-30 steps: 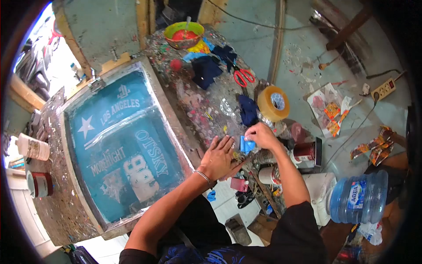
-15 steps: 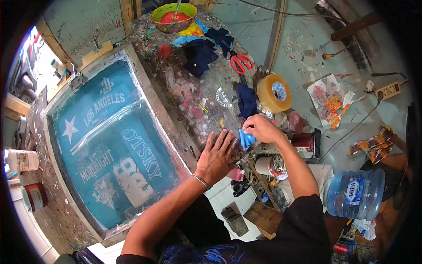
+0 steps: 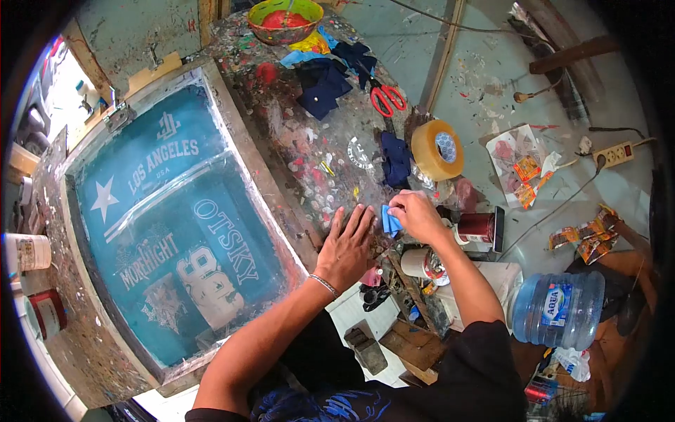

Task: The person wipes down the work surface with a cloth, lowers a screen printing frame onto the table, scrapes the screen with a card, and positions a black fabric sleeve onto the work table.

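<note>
With twelve o'clock at the far side, the light blue cloth (image 3: 391,221) lies at nine o'clock from the palm of our right hand (image 3: 420,216), against its bent fingers (image 3: 401,205). These fingers are drawn nearly closed, pinching the cloth at its three o'clock side. The cloth is at about two o'clock from our left hand (image 3: 342,254), just beside that hand. Our left hand lies palm down on the paint-spotted bench (image 3: 320,151), its fingers (image 3: 353,221) spread a little and holding nothing.

The cloth is a small, plain piece on the near part of the bench, folded over itself with creases down its face. Part of it is hidden behind our right fingers, so we cannot tell its full shape.

At twelve o'clock from the cloth, near it, we see a dark blue cloth (image 3: 396,160), with the red-handled scissors (image 3: 386,99) farther out. The roll of tape (image 3: 437,150) is at one to two o'clock. At nine o'clock, well apart, is the large framed screen (image 3: 169,218) with white lettering, and at eleven o'clock the bowl (image 3: 285,35) of red paint.
</note>
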Demonstrator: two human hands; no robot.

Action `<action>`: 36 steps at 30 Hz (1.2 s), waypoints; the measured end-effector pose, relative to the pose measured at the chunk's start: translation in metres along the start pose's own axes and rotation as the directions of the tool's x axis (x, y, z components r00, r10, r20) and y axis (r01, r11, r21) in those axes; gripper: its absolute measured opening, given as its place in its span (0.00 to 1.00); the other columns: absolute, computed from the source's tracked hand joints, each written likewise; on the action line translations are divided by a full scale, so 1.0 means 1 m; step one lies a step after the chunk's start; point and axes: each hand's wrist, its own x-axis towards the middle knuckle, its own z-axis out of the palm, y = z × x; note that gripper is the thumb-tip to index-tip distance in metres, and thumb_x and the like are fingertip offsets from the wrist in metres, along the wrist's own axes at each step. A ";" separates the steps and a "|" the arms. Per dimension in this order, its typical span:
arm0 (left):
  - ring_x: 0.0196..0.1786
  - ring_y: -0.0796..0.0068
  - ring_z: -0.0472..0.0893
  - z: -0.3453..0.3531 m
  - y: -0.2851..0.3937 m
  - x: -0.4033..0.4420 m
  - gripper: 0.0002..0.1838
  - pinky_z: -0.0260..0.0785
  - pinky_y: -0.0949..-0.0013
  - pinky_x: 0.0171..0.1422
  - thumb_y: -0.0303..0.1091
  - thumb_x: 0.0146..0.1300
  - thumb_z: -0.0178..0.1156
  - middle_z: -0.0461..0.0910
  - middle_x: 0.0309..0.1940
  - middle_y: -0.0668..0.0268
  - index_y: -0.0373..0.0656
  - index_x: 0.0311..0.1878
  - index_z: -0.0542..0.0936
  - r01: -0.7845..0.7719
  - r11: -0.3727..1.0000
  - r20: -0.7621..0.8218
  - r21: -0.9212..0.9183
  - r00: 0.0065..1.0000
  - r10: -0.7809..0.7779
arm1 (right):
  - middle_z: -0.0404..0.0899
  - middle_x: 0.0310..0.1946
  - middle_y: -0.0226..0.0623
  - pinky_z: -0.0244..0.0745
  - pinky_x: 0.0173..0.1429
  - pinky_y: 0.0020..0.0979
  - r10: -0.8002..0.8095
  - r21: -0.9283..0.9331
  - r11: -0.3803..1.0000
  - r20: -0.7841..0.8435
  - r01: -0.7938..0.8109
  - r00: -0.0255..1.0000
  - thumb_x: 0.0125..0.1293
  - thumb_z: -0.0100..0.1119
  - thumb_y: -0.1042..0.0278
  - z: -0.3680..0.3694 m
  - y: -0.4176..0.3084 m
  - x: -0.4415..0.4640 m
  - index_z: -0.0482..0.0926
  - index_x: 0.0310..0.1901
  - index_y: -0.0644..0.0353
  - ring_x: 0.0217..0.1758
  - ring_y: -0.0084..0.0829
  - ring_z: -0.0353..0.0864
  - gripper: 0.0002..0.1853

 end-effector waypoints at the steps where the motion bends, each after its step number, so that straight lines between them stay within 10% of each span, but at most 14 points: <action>1: 0.78 0.58 0.51 -0.005 -0.001 -0.001 0.44 0.40 0.46 0.80 0.60 0.58 0.60 0.56 0.74 0.56 0.37 0.70 0.65 -0.013 0.999 0.010 -0.044 1.000 0.014 | 0.81 0.35 0.49 0.73 0.48 0.45 -0.002 0.045 0.999 -0.004 0.002 1.000 0.60 0.62 0.68 0.002 0.004 0.000 0.83 0.36 0.65 0.41 0.51 0.80 0.09; 14: 0.79 0.59 0.51 -0.002 -0.002 0.000 0.41 0.38 0.48 0.81 0.55 0.59 0.60 0.55 0.75 0.54 0.38 0.70 0.65 -0.001 0.998 0.032 -0.063 0.999 0.003 | 0.80 0.35 0.33 0.72 0.44 0.29 -0.171 0.366 0.925 0.157 0.103 0.973 0.61 0.63 0.78 -0.025 0.040 0.005 0.79 0.38 0.66 0.38 0.24 0.77 0.05; 17: 0.79 0.58 0.51 0.000 -0.001 -0.001 0.41 0.38 0.48 0.81 0.55 0.59 0.61 0.55 0.75 0.54 0.38 0.69 0.66 0.003 0.999 -0.010 -0.048 1.000 -0.004 | 0.81 0.34 0.27 0.72 0.43 0.23 -0.013 0.612 0.773 0.278 -0.167 0.961 0.63 0.62 0.80 -0.024 0.045 -0.001 0.79 0.41 0.64 0.37 0.16 0.77 0.06; 36: 0.78 0.58 0.53 0.000 -0.001 0.000 0.42 0.40 0.48 0.80 0.55 0.55 0.64 0.58 0.74 0.56 0.40 0.68 0.68 0.010 0.996 -0.046 -0.089 0.999 -0.014 | 0.80 0.36 0.44 0.72 0.51 0.41 -0.054 0.206 0.978 0.038 0.045 0.998 0.59 0.64 0.72 0.005 0.020 -0.003 0.83 0.39 0.65 0.44 0.45 0.79 0.08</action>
